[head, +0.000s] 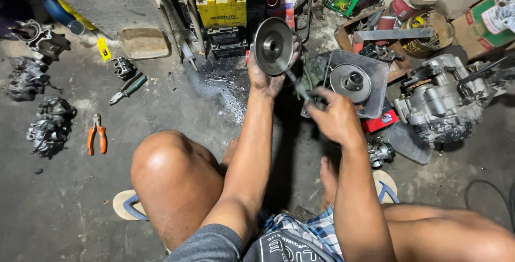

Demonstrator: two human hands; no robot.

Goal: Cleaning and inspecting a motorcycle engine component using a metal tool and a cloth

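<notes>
Far left of the frame: dismantled engine castings (47, 128) lie on the concrete floor (64, 208), with orange-handled pliers (97, 139) just beside them and green-handled pliers (127, 89) higher up. Upper centre: a yellow battery (220, 3) stands on dark boxes against the wall.

Centre: the person squats, knee raised at lower left. The left forearm rises steeply from the lower centre, wrist straight, and the left hand (266, 77) is closed around the lower rim of a round metal pulley disc (273, 45), held upright with its hubbed face toward the camera. The greasy fingers wrap behind the disc.

Right of centre: the right arm runs up from the lower right, elbow bent, and the right hand (333, 116) is clenched on the end of a thin dark tool (296, 83). The tool's shaft slants up and left to the disc's lower edge.

Just right of the hands: a clear plastic tray (379, 71) holds a second pulley disc (350, 82). Farther right an engine block (441, 101) rests on the floor, with cans and cartons behind it.
</notes>
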